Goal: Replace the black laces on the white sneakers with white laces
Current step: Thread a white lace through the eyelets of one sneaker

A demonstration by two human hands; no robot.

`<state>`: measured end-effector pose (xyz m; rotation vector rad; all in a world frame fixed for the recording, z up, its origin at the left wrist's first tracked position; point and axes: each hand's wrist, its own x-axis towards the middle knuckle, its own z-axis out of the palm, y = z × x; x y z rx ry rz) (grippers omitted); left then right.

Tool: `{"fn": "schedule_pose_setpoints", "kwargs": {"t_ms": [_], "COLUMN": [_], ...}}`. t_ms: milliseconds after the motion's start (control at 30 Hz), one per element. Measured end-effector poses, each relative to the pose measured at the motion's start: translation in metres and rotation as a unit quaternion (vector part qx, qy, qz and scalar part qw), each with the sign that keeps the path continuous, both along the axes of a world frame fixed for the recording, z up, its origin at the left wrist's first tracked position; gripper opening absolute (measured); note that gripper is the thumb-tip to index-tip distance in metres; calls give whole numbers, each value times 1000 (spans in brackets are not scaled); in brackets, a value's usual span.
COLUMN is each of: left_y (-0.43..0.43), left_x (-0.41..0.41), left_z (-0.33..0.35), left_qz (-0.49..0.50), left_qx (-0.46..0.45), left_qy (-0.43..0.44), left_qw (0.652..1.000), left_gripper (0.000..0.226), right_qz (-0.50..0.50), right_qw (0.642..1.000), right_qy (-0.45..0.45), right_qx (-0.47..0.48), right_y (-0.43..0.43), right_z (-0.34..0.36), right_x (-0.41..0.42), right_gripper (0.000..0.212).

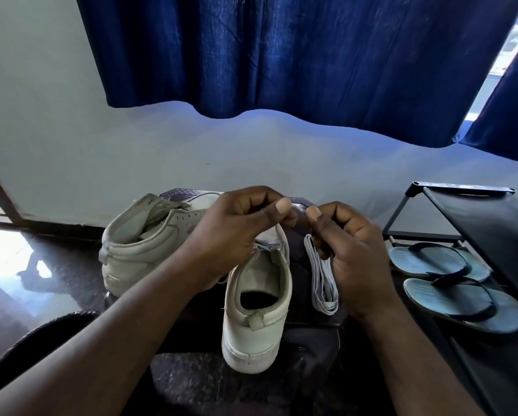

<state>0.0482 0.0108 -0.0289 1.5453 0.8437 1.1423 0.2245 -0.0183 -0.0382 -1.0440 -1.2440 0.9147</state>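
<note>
Looking down, we see both hands raised just above a pair of white sneakers, and between them a white lace. The left hand is curled, thumb and forefinger pinching one part of the lace. The right hand is curled too, gripping the lace where it is folded into a flat bundle that hangs down beside the palm. Whether the strand under the left thumb runs into a shoe, we cannot tell.

The near sneaker stands upright in the middle, heel toward us, its heel overhanging the near edge of a dark stand. The far sneaker sits to the left and farther back on the same stand, tilted, its heel also toward us.

On the right, a pair of blue flip-flops lies on a black shoe rack. A dark blue curtain hangs against the pale far wall.
</note>
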Motion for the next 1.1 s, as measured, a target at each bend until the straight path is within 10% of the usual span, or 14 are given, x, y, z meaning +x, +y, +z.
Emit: {"fn": "schedule_pose_setpoints", "kwargs": {"t_ms": [333,600,933,1100], "left_y": [6,0,8,1], "left_x": [-10,-1,-9,-6], "left_z": [-9,-9,-16,-8], "left_qz": [159,28,205,78], "left_qx": [34,25,38,47], "left_qy": [295,93,269,144], "left_qw": [941,995,940,985], "left_gripper": [16,15,16,5], "right_qz": [32,17,27,19], "right_qw": [996,1000,999,999], "right_qy": [82,-5,37,-7], "right_qx": [35,15,25,29], "right_y": [0,-1,0,1], "right_z": [4,1,1,-2], "right_x": [7,0,6,3], "right_gripper": [18,20,16,18]}}
